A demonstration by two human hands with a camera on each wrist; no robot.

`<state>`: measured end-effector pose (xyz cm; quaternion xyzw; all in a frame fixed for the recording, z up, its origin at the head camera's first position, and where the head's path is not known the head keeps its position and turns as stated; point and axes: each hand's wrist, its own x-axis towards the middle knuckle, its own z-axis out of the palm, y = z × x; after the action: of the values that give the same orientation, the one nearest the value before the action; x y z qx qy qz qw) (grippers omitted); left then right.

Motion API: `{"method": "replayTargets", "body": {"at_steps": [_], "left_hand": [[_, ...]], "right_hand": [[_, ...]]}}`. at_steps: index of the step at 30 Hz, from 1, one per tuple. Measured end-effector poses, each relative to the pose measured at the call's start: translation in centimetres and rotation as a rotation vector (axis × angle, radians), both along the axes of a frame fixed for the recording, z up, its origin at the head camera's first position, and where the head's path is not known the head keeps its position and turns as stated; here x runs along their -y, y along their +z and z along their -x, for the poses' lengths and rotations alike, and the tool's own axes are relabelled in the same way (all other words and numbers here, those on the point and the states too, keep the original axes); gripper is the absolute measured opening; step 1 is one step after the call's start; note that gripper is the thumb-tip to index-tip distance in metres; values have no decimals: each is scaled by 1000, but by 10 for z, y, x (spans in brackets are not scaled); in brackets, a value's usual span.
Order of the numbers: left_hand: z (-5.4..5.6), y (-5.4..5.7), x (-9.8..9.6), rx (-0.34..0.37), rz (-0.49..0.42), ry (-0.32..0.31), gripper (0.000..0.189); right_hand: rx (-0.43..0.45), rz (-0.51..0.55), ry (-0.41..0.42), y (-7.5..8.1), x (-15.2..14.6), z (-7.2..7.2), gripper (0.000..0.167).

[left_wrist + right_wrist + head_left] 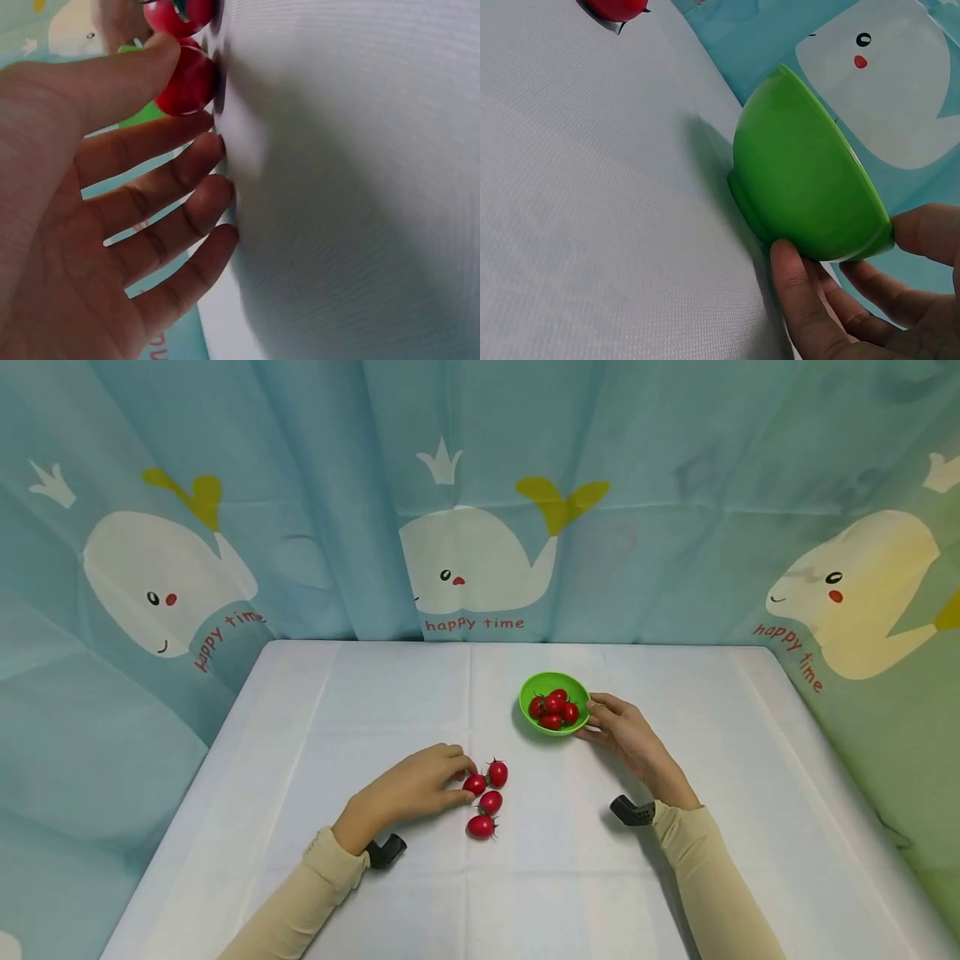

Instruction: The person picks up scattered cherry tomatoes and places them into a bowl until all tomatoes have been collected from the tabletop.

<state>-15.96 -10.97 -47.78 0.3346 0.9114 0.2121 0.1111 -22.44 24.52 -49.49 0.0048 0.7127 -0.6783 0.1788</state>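
Note:
My left hand [420,783] reaches low over the table to a cherry tomato [475,784]. Its thumb and index fingertips are right at the tomato's sides, and the other fingers [176,232] extend fairly straight, tips close to the cloth. Several loose cherry tomatoes lie in a short row there, among them one at the far end [498,773] and one at the near end [481,827]. Farther back, my right hand [628,739] holds a green bowl [802,172] by its right side, thumb at the rim and fingers against the underside. Several cherry tomatoes [553,704] sit inside the bowl.
A white cloth [375,693] covers the table. Behind and along both sides hangs a blue-green curtain [322,527] printed with whales. A black wrist device [386,852] sits under the left cuff and another [632,811] at the right cuff.

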Motion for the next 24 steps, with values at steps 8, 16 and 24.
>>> {"method": "replayTargets", "body": {"at_steps": [8, 16, 24], "left_hand": [[-1, -2, 0, -39, 19, -3, 24], [-3, -1, -3, -48, 39, -6, 33], [-2, -1, -3, -53, 61, 10, 30]], "right_hand": [[10, -9, -3, 0, 1, 1, 57], [8, -7, -2, 0, 0, 1, 57], [5, 1, 5, 0, -1, 1, 57]]}}
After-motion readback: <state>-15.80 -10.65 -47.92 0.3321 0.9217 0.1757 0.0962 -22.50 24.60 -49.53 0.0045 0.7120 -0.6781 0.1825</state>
